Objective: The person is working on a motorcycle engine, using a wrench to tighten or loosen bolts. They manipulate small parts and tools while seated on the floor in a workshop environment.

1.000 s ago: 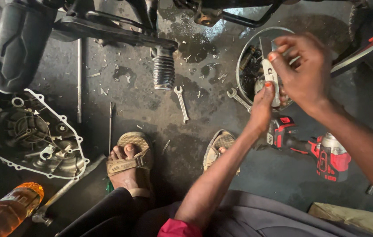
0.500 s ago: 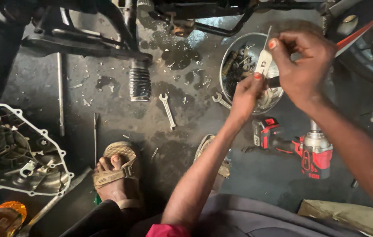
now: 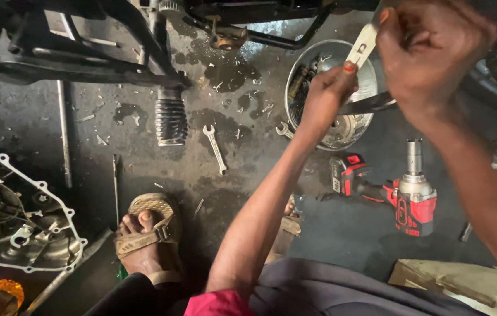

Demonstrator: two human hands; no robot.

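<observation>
Hands meet high at the right, above a metal bowl [image 3: 358, 130] of small parts on the oily floor [image 3: 114, 126]. Left hand [image 3: 325, 93] pinches the lower end of a pale flat tool [image 3: 363, 45], thumb and fingertips closed on it; right hand [image 3: 430, 55] wraps its upper end in a closed grip, so the tool sits slanted between both, over the bowl's rim. Beside the bowl lies a wrench [image 3: 215, 148], with a ribbed footpeg [image 3: 170, 122] further left. A red impact driver [image 3: 397, 190] lies below the bowl. An engine cover [image 3: 17, 219] rests at far left, near a sandalled foot [image 3: 146, 234].
</observation>
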